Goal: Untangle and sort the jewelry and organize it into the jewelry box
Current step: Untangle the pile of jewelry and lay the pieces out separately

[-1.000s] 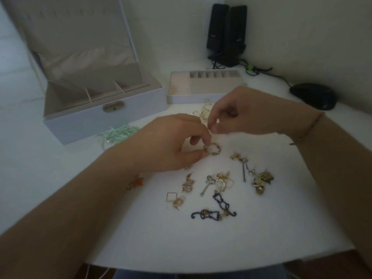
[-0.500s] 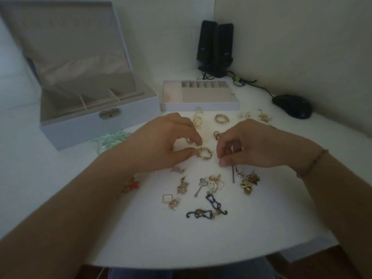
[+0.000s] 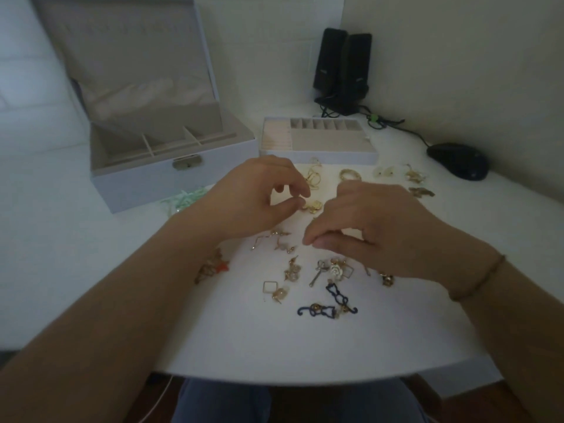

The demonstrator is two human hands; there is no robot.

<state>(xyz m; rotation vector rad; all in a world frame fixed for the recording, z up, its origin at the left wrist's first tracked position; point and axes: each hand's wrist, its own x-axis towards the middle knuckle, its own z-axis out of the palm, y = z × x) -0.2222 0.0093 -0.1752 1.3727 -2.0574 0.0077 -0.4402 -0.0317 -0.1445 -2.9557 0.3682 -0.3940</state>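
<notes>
Left hand (image 3: 253, 196) pinches small gold twisted ring (image 3: 312, 206) mid-worktop; right hand (image 3: 369, 230) fingers curled, pinch contents unclear; grey jewelry box (image 3: 171, 175) open at back-left.

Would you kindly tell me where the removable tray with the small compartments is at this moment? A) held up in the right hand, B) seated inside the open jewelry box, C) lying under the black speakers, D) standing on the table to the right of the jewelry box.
D: the tray stands on the table beside the open jewelry box, to its right, in neither hand.
</notes>
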